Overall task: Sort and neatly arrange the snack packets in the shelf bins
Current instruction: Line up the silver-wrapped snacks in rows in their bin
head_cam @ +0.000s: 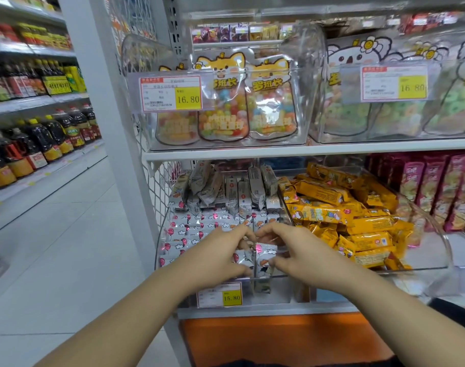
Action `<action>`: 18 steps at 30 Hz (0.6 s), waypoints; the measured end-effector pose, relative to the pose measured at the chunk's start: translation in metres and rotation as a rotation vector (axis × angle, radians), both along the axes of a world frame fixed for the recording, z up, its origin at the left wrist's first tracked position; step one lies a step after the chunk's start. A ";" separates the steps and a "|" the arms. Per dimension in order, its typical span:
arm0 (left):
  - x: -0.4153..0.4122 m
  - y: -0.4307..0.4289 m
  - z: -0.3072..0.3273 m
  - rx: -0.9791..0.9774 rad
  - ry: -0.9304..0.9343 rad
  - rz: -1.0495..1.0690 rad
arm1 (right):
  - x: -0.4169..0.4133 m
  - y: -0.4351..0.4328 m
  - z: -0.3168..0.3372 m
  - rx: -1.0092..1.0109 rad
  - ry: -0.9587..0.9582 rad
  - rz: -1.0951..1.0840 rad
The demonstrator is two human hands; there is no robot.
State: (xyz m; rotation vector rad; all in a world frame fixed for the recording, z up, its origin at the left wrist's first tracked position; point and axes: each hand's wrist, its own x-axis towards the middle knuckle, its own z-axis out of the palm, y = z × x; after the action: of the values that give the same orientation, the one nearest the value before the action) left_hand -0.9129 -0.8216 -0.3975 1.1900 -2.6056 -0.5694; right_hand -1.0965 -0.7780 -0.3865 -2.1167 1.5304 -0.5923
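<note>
- My left hand point(215, 256) has its fingers curled round a silver-white packet point(243, 258) at the front of the clear bin point(162, 234) on the lower shelf.
- My right hand point(300, 252) pinches a second packet point(264, 256) between thumb and fingertips; it stands upright, touching the first.
- Behind my hands, flat packets point(199, 223) of the same kind lie in rows, and further back the leaning packets point(226, 186) stand untidily.
- The neighbouring bin to the right holds a loose heap of yellow packets point(358, 223).
- A price tag point(219, 295) sits on the bin's front, below my hands.
- On the shelf above, candy bags point(248, 102) stand in another clear bin.
</note>
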 end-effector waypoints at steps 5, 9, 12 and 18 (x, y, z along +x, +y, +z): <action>0.001 -0.006 -0.004 -0.032 -0.072 -0.015 | 0.010 -0.004 -0.011 0.119 0.045 0.000; 0.004 0.000 -0.014 -0.107 -0.039 -0.035 | 0.008 -0.004 -0.015 0.109 0.044 -0.006; 0.006 0.008 -0.020 -0.185 -0.053 -0.012 | 0.007 0.003 -0.015 0.078 0.075 0.012; 0.005 0.009 -0.021 -0.227 -0.065 -0.017 | 0.000 -0.014 0.002 -0.232 0.042 -0.124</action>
State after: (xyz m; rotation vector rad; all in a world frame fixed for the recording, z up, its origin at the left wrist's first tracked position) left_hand -0.9084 -0.8130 -0.4189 1.1317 -2.6496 -0.2327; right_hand -1.0964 -0.7920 -0.3848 -2.2260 1.6979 -0.8082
